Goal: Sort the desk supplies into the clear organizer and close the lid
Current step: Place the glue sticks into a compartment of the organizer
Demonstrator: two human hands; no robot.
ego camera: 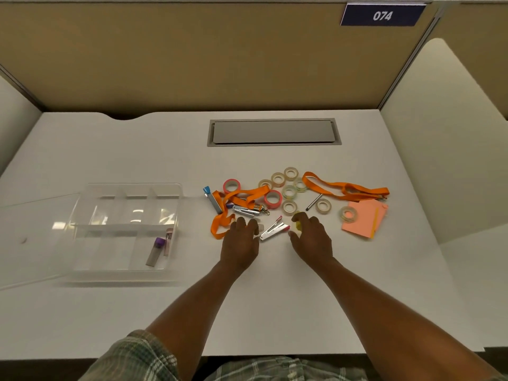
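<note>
**Q:** Where is the organizer?

**A:** The clear organizer (126, 229) sits at the left of the white desk (275, 298). Its lid (35, 237) is open and lies flat further left. In the near right compartment, two slim tubes lie side by side: a purple-capped tube (155, 251) and a pink-capped tube (168, 240).

**Q:** And the supplies?

**A:** They are scattered at centre right, apart from the organizer. There are pale tape rolls (289, 191), pink tape rolls (273, 199), a blue-tipped stapler (212, 200) and a silver stapler (246, 211). One orange lanyard (248, 193) winds through the left of the pile, and a second lanyard (354, 188) stretches to the right. A dark pen (314, 202) lies among the rolls. Peach sticky notes (364, 218) sit farthest right.

**Q:** What are the hands doing?

**A:** Both reach to the near edge of the pile, with a pink-tipped stapler (275, 229) lying between them. The right hand (312, 237) curls its thumb and fingers around a small yellow object (298, 225). The left hand (242, 240) is palm down with its fingers bent, fingertips at a small pale item (259, 229). Whether it grips that item, I cannot tell.
</note>
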